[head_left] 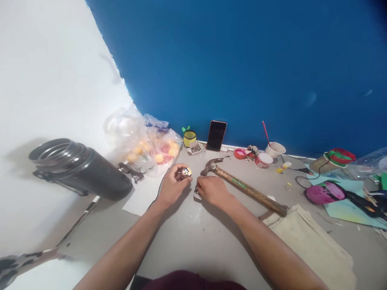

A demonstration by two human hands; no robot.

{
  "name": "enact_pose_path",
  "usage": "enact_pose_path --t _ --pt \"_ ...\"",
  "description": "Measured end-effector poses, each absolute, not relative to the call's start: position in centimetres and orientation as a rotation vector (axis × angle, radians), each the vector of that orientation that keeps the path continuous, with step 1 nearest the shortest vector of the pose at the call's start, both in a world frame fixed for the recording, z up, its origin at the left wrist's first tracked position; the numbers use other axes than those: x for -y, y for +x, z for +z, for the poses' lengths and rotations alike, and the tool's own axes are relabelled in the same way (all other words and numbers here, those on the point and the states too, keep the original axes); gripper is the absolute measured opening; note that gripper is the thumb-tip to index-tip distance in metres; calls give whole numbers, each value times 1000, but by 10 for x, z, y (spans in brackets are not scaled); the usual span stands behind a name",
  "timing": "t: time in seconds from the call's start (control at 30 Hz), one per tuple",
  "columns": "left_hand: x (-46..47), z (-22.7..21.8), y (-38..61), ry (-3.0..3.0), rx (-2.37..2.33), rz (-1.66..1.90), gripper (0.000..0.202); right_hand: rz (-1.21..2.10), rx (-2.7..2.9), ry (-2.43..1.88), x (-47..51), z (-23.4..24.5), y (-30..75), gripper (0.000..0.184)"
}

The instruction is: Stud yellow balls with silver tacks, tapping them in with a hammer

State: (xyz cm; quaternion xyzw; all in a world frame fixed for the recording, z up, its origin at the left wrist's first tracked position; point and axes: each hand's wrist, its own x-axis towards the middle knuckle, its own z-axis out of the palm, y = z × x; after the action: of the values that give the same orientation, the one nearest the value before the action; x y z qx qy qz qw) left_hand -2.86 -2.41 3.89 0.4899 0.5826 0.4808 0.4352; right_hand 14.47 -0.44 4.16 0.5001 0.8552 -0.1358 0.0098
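My left hand [172, 186] is closed around a small shiny round object [185, 173], held just above the grey floor. My right hand [212, 190] lies knuckles up on the floor right beside it, its fingers curled over something small and pale at its left edge that I cannot make out. A hammer [242, 186] with a wooden handle lies just behind the right hand, its metal head pointing toward the left hand.
A black ribbed container [80, 167] lies on its side at left, glasses [131, 170] and a plastic bag of coloured things [148, 145] behind. A phone [216, 135] leans on the blue wall. Cups, lids, cables and craft paper [347, 205] crowd the right; beige cloth [314, 241] lies near right.
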Motion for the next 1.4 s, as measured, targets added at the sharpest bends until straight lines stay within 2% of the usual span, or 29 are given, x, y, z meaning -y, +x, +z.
enact_pose_path --t 0.13,0.27,0.33,0.43,0.53,0.67,0.87,1.23,1.4 --pt "25 41 -28 1206 -1459 1191 44 -556 -2730 1568 4 42 146 18" --pt "25 45 -28 1116 -1394 1176 45 -822 -2777 1638 0 40 148 13" --pt "25 47 -28 1065 -1339 1175 47 -1106 -2784 1675 -4 37 150 12" --pt "25 47 -29 1020 -1275 1196 53 -1748 -2627 1790 -11 35 155 13" --pt "25 45 -31 984 -1203 1174 56 -2338 -2368 1848 -16 36 159 24" --pt "27 43 -31 943 -1057 1100 51 -2806 -2117 1666 -18 36 163 38" --pt "31 44 -29 1032 -1019 1000 47 -2865 -2129 1541 -15 38 162 36" --pt "36 47 -21 1506 -1414 983 23 -2820 -2370 1421 -5 40 151 26" --pt "38 42 -20 1638 -1501 964 20 -2793 -2318 1441 -5 36 152 23"
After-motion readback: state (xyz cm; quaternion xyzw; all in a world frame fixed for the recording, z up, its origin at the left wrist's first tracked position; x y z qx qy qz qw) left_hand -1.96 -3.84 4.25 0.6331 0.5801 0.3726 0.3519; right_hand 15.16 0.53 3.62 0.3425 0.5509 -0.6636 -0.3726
